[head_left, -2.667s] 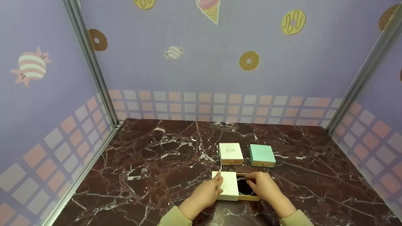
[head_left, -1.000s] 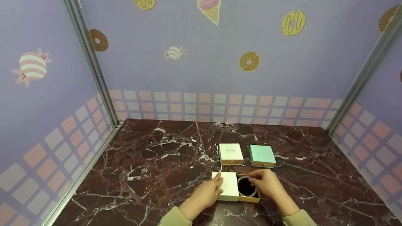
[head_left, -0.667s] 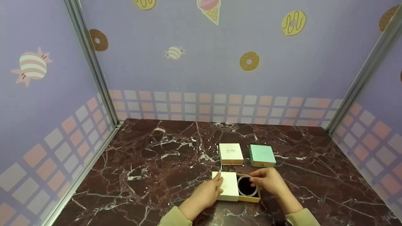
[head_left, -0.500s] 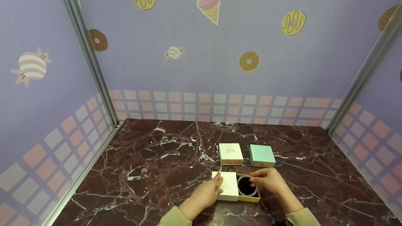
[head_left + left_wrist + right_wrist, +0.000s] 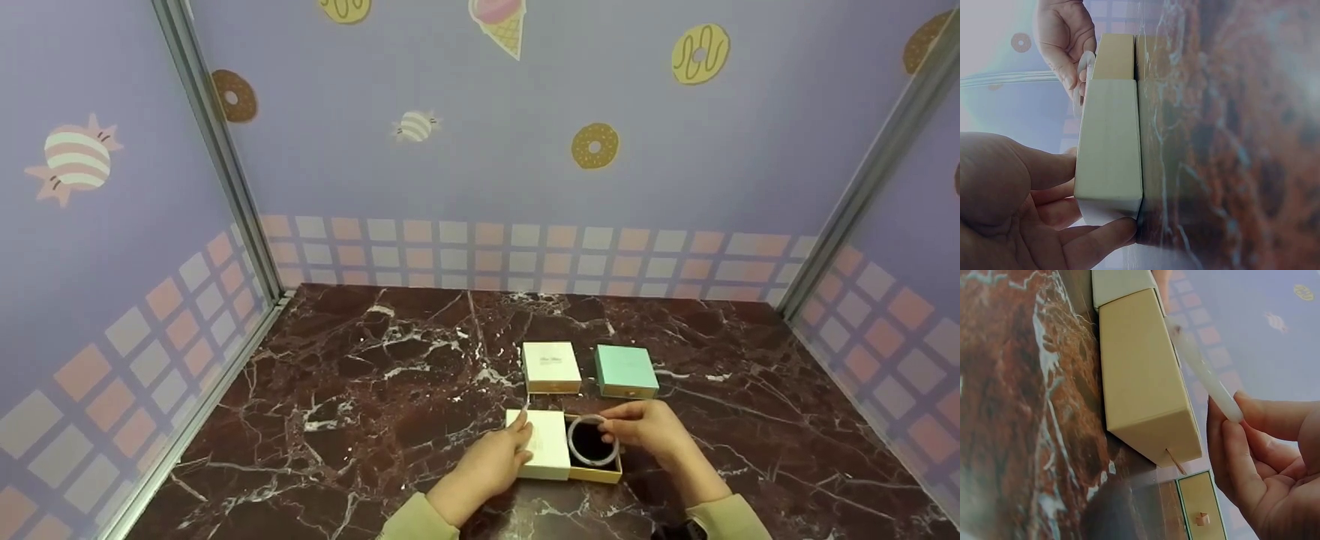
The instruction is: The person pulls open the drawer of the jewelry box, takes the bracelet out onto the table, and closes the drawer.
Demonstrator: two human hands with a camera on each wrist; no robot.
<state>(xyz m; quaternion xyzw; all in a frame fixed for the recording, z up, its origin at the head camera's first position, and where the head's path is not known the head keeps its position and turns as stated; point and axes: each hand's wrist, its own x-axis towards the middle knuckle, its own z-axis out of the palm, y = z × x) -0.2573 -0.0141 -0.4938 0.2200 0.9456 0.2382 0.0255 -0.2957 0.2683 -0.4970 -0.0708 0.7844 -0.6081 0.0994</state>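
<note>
A cream drawer box (image 5: 546, 450) lies near the front of the table, its gold-sided drawer (image 5: 596, 475) pulled out to the right, black inside. My left hand (image 5: 484, 465) grips the box's left end; in the left wrist view the thumb is on its top edge, and a finger reaches the bottom corner by the table. With thumb and fingers, my right hand (image 5: 652, 431) pinches a whitish translucent bangle (image 5: 1210, 379) by its edge. The bangle is tilted, its right side raised above the drawer rim, its far side low by the box. A small pull tab (image 5: 1176, 462) hangs from the drawer's end.
Behind stand a second cream box (image 5: 551, 364) and a mint green box (image 5: 627, 367), both closed, with gold fronts. The dark red marble table (image 5: 375, 390) is bounded by patterned lilac walls (image 5: 480, 165) and metal posts (image 5: 225, 150).
My right hand has moved slightly right and up, and the bangle has risen at that side from lying lower in the drawer. The left hand and the boxes have stayed put.
</note>
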